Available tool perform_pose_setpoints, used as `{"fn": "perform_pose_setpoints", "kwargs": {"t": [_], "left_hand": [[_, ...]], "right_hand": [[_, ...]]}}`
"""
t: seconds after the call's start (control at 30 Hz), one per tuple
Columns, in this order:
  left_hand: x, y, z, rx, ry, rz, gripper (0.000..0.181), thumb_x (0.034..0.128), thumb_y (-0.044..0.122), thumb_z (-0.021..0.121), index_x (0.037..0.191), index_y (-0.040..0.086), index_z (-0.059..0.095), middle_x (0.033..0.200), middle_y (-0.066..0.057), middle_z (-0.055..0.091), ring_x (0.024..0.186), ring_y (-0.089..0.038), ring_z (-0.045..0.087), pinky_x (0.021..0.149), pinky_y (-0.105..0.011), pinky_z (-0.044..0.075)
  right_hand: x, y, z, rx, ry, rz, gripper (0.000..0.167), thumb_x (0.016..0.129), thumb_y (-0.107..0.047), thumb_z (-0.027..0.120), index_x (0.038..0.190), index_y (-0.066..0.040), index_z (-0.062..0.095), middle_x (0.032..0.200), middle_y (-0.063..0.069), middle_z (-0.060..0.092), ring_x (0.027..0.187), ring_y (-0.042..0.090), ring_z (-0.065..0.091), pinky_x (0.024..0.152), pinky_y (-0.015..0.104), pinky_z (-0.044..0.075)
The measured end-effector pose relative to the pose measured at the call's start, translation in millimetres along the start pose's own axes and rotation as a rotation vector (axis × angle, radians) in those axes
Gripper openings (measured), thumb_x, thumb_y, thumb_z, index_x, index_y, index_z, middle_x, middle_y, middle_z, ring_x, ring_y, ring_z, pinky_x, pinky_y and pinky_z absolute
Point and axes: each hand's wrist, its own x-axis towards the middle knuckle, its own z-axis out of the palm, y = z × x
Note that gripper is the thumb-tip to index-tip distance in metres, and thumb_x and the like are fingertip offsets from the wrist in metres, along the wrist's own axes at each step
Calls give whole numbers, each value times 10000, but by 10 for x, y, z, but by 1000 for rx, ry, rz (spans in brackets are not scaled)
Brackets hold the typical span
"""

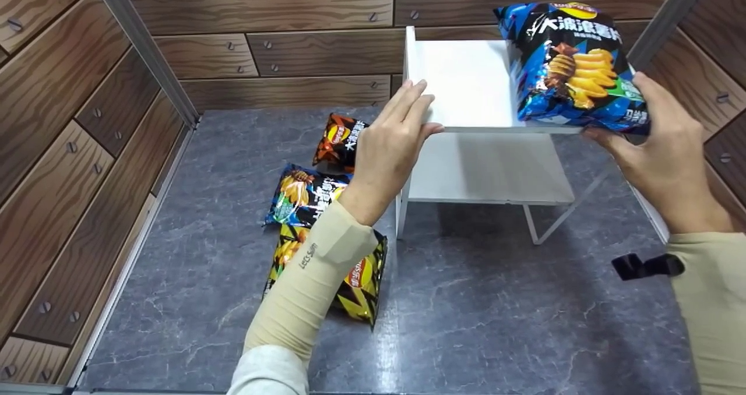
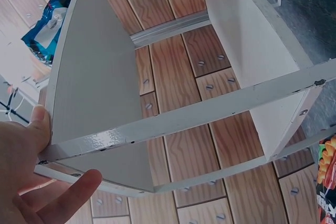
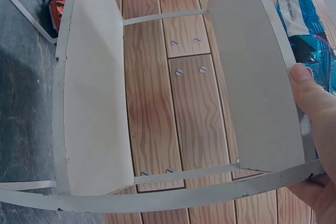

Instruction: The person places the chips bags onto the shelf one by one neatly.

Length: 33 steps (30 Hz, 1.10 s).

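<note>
Wood-look walls (image 1: 280,4): screw-studded plank print all round, with a grey marbled floor (image 1: 495,337) below
White shelf unit (image 1: 460,80): two tiers, sitting around 1 to 2 o'clock in the head view
Blue chip bag (image 1: 583,63): face up on the top tier, about 2 o'clock
Left hand (image 1: 390,141): partly closed, gripping the front left corner of the top tier
Right hand (image 1: 676,144): thumb and fingers clamped on the front right corner – right by the bag's lower edge
Floor bags: orange-black one (image 1: 335,141) near 11 o'clock, second blue one (image 1: 303,200) near 9, yellow-black one (image 1: 361,278) near 6 – partly behind the left sleeve (image 1: 309,284)
</note>
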Motion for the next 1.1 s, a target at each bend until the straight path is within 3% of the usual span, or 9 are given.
{"fn": "perform_pose_setpoints", "kwargs": {"t": [0.4,0.67,0.73,0.8,0.87,0.97,1.1], "left_hand": [[-5,-5,38,-18,-9,2,499,1002,434,490,1334,80,605,1464,-62,550,1386,-197,492,863,-288,590],[-60,-50,21,-79,-58,5,544,1036,385,472,1461,47,470,1538,-94,457,1451,-208,402,1037,-283,502],[-83,-77,4,-119,-79,11,575,1043,368,463,1506,36,389,1572,-106,401,1472,-211,364,1021,-267,510],[-126,-113,-17,-162,-87,9,609,1046,352,464,1536,23,313,1597,-120,351,1281,-181,564,867,-225,560],[-195,-156,-42,-203,-90,-9,629,1050,335,459,1552,15,258,1615,-130,310,948,-143,656,690,-202,543],[-336,-229,-66,-231,-87,-39,623,1049,299,469,1556,15,244,1617,-129,307,537,-100,448,503,-194,428],[-567,-341,-46,-210,-111,-42,601,1038,252,497,1549,26,277,1601,-115,345,505,-88,423,480,-199,406]], "right_hand": [[-10,13,14,10,29,-8,864,683,-108,900,1440,-49,488,1436,224,531,1322,417,506,1150,520,363],[-18,12,57,18,31,-6,880,669,-101,907,1441,-53,485,1420,227,543,1303,424,517,1130,537,378],[-10,7,60,18,31,-5,878,676,-109,904,1444,-55,482,1424,227,540,1305,423,516,1129,541,378],[-2,1,61,22,30,-3,874,681,-114,902,1446,-58,481,1426,225,538,1306,421,515,1130,544,378],[3,-2,61,24,28,-1,867,689,-121,899,1447,-59,480,1429,224,536,1307,421,514,1130,546,377],[2,-4,54,25,25,5,863,696,-123,896,1448,-58,478,1433,227,531,1309,423,511,1132,550,374],[-12,5,33,19,26,8,872,695,-126,898,1453,-59,473,1435,231,527,1312,428,506,1134,549,370]]}}
